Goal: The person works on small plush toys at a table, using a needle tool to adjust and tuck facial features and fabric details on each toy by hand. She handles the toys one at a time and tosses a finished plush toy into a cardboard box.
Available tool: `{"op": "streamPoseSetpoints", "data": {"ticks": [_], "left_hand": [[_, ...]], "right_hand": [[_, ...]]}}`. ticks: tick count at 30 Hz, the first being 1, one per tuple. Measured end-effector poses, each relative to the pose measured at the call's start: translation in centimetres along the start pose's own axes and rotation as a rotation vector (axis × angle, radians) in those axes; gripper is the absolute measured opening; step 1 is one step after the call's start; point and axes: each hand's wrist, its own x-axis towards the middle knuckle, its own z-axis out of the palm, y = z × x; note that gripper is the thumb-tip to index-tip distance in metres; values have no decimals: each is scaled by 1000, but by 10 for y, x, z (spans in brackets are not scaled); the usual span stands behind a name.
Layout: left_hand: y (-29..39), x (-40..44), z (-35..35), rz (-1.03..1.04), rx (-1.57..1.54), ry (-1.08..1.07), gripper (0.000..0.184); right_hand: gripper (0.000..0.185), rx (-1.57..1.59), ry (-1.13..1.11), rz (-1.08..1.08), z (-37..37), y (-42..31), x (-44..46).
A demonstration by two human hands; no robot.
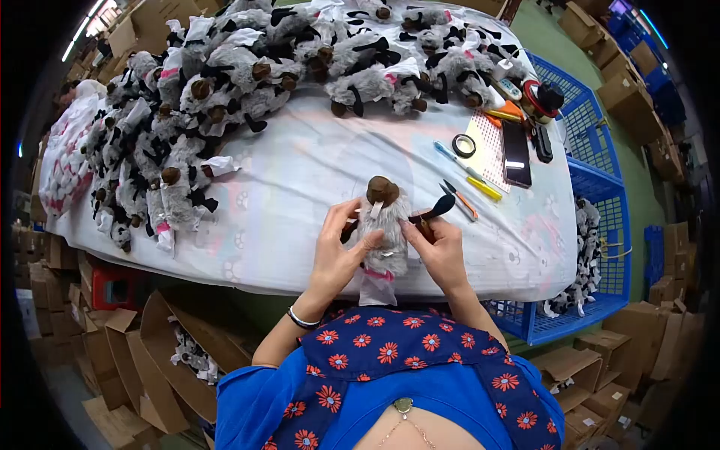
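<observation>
A grey plush toy [390, 238] with a brown end, a small white tag and black limbs is held between both hands at the front of the table. My left hand [339, 246] grips its left side, thumb across the grey fur. On the other side, my right hand [440, 251] pinches the toy's edge near a black limb [441, 206] that sticks out to the right. A pink band and a thin white piece [375, 291] hang from the toy's near end, over the table edge.
Many similar plush toys [225, 82] are heaped at the back and left of the white-covered table [292, 172]. Scissors [459, 201], a yellow marker [484, 188], black tape [463, 145] and a phone [516, 154] lie right. Blue crates [592, 180] and cardboard boxes [161, 352] surround the table.
</observation>
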Motion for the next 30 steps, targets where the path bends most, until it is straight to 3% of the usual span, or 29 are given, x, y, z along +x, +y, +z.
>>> {"op": "streamPoseSetpoints", "data": {"ticks": [2, 3, 7, 8, 12, 15, 17, 22, 30], "left_hand": [[11, -1, 2, -299, -429, 51, 37], [10, 0, 1, -300, -427, 48, 37], [5, 12, -7, -689, -1207, -303, 44], [3, 15, -8, -689, -1208, -301, 44], [-14, 25, -15, -556, -680, -394, 49], [-4, 23, -14, -495, -700, -334, 49], [4, 20, -9, -436, -723, -286, 48], [13, 10, 5, -309, -628, -292, 49], [3, 0, 10, -243, -305, -226, 36]], "right_hand": [[8, -46, 133, -154, 8, 0, -6], [8, -44, 136, -152, 8, -2, -6], [14, -400, -90, -573, 2, -20, -4], [14, -399, -92, -573, 1, -20, -4], [18, -285, -343, -486, -14, -18, -4], [17, -26, -255, -321, -22, -23, -1], [4, -38, -16, -6, -29, -31, 3], [10, -21, -159, 27, -24, -12, 7], [16, -38, -106, -51, -13, -14, 5]]}}
